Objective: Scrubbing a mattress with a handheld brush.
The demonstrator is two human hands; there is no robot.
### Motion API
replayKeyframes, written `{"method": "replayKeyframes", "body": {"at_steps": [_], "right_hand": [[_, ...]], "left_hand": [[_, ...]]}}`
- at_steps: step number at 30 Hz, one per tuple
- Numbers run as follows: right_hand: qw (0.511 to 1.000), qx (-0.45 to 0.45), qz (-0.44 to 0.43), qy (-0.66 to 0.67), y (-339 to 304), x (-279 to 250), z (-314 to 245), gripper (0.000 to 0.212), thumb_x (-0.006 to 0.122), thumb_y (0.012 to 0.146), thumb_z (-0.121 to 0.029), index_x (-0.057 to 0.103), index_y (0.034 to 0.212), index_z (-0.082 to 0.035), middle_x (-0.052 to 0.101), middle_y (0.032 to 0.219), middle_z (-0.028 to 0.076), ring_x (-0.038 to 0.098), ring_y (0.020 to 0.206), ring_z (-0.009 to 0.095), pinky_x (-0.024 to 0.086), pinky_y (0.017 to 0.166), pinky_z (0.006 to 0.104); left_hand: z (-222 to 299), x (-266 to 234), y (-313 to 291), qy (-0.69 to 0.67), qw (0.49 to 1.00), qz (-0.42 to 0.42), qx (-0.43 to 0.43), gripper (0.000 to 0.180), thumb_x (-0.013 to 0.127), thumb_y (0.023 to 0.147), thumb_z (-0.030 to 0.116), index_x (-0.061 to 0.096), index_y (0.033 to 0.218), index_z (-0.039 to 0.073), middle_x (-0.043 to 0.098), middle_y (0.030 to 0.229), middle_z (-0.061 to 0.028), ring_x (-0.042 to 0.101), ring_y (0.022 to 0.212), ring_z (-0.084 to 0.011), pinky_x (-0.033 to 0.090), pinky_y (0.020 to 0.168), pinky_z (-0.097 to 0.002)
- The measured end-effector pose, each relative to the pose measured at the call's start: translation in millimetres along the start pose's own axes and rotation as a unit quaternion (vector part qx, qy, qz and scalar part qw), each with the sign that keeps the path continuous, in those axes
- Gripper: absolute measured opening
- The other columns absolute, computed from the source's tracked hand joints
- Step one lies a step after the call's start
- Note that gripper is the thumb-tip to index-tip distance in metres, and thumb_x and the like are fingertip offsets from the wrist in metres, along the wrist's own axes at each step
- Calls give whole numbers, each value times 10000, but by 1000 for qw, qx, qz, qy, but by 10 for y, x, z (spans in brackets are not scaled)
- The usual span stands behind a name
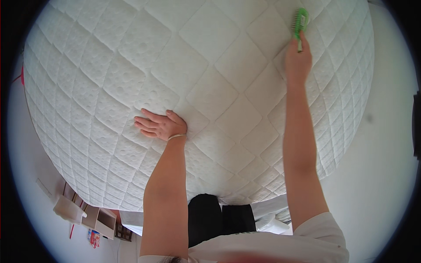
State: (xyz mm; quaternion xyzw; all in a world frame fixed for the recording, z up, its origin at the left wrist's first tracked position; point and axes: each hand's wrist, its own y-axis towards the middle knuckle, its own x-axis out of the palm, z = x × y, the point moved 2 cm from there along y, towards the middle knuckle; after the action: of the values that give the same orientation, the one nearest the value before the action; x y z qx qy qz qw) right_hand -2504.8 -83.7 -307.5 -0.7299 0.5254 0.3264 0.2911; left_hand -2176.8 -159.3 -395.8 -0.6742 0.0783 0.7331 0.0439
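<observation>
A white quilted mattress (228, 70) with a diamond stitch pattern fills most of the view. At the far right, my right hand (299, 65) is closed round the handle of a green bristle brush (300, 21). The brush head points away from me, its bristles facing left, over the mattress; whether they touch the fabric I cannot tell. My left hand (163, 124) lies flat on the mattress left of the middle, fingers spread and holding nothing. A thin bracelet (177, 136) circles that wrist.
A pale wall (377, 166) runs along the right side of the mattress. At the lower left stand a cream-coloured chair-like piece (69, 209), an open drawer or box (105, 222) and a small red and blue package (94, 238). My dark-clothed legs (204, 219) are at the near edge.
</observation>
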Motion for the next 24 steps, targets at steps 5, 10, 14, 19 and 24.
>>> {"method": "replayKeyframes", "body": {"at_steps": [5,10,14,19,24], "right_hand": [[901,-297,-283,-138,-1430,618,-333,433,465,932,-264,462,1364,-235,604,747,113,611,614,294,485,483,439],[889,-345,-254,-162,-952,394,-54,325,502,921,-295,558,1220,-179,630,786,125,631,661,299,501,544,440],[981,-83,-114,-130,-87,244,-309,306,493,935,-328,637,873,-66,630,717,125,639,683,302,495,558,436],[891,-332,-270,-151,-1125,828,-867,244,471,931,-252,617,1098,-150,626,746,112,645,686,282,509,558,444],[940,-251,-212,-93,-462,785,-787,314,486,919,-244,580,1210,-171,626,765,112,650,681,309,498,549,425]], "left_hand": [[-4,18,-12,8,1000,-4,0,747,320,928,420,45,1479,-2,-16,1512,-314,-15,1413,-445,43,1111,-557],[-39,-7,15,23,1000,-10,-16,751,306,933,440,29,1482,9,-27,1519,-299,-25,1419,-429,35,1117,-547],[32,40,-3,12,1000,-10,-17,745,277,937,449,42,1481,-3,-38,1524,-289,-28,1418,-434,40,1109,-570],[2,9,0,6,1000,-14,-21,760,303,930,449,34,1482,1,-41,1524,-288,-36,1419,-433,28,1111,-567],[-86,-20,55,14,1000,-6,-6,767,353,922,388,-12,1479,8,-78,1519,-294,-79,1419,-425,-7,1116,-554]]}}
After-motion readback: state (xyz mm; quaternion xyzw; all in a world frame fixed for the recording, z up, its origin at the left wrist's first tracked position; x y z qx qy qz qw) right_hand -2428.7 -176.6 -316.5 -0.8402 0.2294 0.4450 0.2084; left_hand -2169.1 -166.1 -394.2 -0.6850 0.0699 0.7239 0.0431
